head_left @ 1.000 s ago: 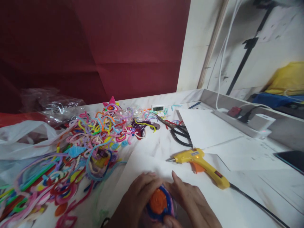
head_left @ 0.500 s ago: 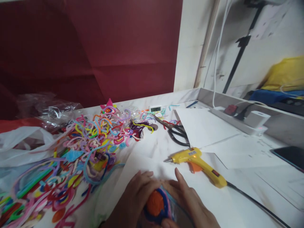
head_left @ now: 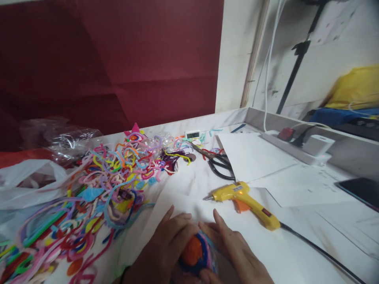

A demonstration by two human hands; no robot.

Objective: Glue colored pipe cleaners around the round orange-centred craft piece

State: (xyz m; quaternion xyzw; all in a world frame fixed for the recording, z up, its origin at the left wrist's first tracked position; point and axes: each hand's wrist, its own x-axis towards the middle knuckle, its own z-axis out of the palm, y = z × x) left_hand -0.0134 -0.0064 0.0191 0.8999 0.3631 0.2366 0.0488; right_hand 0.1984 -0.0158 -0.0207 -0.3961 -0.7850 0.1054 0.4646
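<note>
At the bottom centre, a round piece [head_left: 193,252] has an orange middle ringed by dark blue and pink, with light blue at its outer edge. My left hand [head_left: 170,246] wraps its left and upper side. My right hand [head_left: 232,248] grips the right edge, its thumb low on the blue ring and its index finger raised. Both sets of fingertips come close together above the piece, over white paper [head_left: 168,203]. A yellow glue gun [head_left: 248,201] with an orange trigger lies right of my hands, nozzle pointing left.
Colourful fuzzy stems [head_left: 118,169] are heaped on the left beside a plastic bag [head_left: 32,181]. Black-handled scissors [head_left: 220,165] lie beyond the glue gun, near a small digital display [head_left: 192,135]. A power strip [head_left: 296,150] and a phone [head_left: 359,191] are at the right.
My left thumb has lifted away from the other fingers. The right hand has moved slightly left, still at the piece. The view has shifted a little.
</note>
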